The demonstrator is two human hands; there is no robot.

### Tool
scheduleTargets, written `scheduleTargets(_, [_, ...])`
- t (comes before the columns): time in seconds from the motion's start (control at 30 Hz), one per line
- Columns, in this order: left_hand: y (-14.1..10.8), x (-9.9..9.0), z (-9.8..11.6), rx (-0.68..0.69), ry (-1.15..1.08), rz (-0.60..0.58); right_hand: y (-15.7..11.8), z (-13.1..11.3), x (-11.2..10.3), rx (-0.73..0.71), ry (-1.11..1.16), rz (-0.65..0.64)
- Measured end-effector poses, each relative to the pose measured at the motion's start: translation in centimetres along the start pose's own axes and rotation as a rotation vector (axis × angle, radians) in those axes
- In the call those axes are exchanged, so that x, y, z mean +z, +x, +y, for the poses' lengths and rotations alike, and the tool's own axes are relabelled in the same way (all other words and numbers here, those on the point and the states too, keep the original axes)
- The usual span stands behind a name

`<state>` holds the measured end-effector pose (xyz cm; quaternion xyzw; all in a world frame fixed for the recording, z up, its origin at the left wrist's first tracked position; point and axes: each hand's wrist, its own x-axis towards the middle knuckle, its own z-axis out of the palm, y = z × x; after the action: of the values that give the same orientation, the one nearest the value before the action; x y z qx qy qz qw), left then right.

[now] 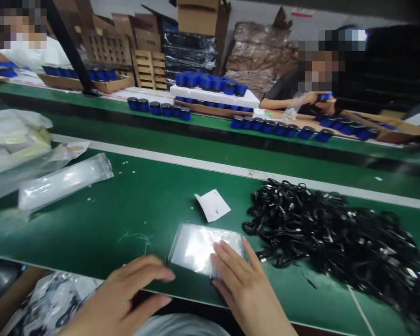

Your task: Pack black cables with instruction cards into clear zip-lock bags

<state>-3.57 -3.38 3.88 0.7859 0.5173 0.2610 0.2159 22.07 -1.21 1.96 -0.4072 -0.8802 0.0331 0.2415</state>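
1. Left hand (117,291): thumb and fingers spread apart, half curled, nothing held, over desk (161,196) edge.
2. Right hand (245,284): fingers nearly straight, laid on clear plastic bag (192,247), not gripping.
3. Plastic bag: flat on green desk, near front edge.
4. Folded paper (216,205) just beyond; black cables (315,228) piled right.

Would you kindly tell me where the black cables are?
In the head view, the black cables lie heaped at the right, beside the clear plastic bags under the right hand.
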Motion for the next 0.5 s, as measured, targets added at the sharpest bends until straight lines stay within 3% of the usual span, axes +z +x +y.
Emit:
scheduleTargets(0.07, [3.0,1.4,1.6,0.153,0.092,-0.087,-0.1,-0.2,0.2,0.009,0.046,0.004])
scheduleTargets(0.17, [5.4,3.0,2.0,0.266,0.207,-0.141,-0.3,-0.2,0.3,0.058,0.136,0.048])
scheduleTargets(0.33, [5.8,3.6,1.4,0.298,0.168,-0.137,-1.0,-0.1,0.6,0.183,0.177,0.248])
scheduleTargets(0.5, [5.3,3.3,1.2,0.225,0.062,-0.075,-1.0,-1.0,0.5,0.432,0.272,0.324])
